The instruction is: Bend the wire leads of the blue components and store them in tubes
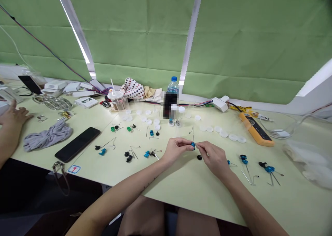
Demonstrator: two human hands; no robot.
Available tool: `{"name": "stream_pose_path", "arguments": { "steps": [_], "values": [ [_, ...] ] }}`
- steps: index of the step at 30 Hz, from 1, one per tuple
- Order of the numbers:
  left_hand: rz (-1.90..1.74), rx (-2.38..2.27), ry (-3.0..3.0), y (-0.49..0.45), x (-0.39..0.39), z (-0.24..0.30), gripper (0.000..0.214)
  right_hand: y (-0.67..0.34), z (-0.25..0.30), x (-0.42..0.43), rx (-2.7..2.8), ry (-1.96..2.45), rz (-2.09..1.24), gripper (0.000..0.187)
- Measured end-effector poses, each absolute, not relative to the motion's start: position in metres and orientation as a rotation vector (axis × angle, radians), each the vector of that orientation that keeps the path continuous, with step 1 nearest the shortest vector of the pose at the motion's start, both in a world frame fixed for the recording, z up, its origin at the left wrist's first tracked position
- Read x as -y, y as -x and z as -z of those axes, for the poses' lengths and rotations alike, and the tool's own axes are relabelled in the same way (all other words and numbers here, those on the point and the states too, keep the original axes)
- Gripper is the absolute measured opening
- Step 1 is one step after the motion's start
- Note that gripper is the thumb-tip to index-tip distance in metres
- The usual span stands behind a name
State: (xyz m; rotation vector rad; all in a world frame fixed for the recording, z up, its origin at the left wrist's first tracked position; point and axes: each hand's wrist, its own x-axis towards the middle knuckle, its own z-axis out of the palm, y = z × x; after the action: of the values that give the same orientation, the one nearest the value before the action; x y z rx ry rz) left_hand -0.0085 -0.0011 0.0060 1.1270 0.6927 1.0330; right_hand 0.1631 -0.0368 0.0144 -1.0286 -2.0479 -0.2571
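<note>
In the middle of the table my left hand (177,150) is closed, pinching a small blue metal part (193,145) between thumb and fingertips. A thin metal rod (193,135) stands up from that part. My right hand (213,156) is closed too, its fingertips meeting at the part's right side; whatever they hold is too small to make out. Just below the fingers lies a black round knob (199,157). Left of my left hand rests a blue part (147,154) among thin rods. Beyond my right forearm are a blue part with a black knob (243,159) and another blue part (269,169).
White round caps (223,134) line the table behind my hands, near a water bottle (173,85). An orange power strip (255,128) lies right. A black phone (77,144), a grey cloth (48,135) and another person's hand (18,115) are left.
</note>
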Motion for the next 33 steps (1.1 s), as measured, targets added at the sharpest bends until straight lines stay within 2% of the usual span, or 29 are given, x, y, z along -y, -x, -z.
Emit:
{"name": "stream_pose_path", "arguments": {
  "steps": [7, 19, 28, 33],
  "values": [
    [-1.109, -0.743, -1.17, 0.006, 0.005, -0.003, 0.022, -0.163, -0.011, 0.036, 2.099, 1.043, 0.321, 0.014],
    [-1.172, -0.728, -1.185, 0.005, 0.009, -0.005, 0.022, -0.162, -0.008, 0.037, 2.028, 1.049, 0.2, 0.014],
    [-1.258, -0.723, -1.365, 0.008, 0.01, -0.003, 0.018, -0.155, -0.012, 0.043, 1.933, 1.136, -0.064, 0.012],
    [-1.316, -0.686, -1.495, 0.01, 0.01, -0.003, 0.014, -0.15, -0.013, 0.048, 1.8, 1.192, -0.35, 0.011]
  ]
}}
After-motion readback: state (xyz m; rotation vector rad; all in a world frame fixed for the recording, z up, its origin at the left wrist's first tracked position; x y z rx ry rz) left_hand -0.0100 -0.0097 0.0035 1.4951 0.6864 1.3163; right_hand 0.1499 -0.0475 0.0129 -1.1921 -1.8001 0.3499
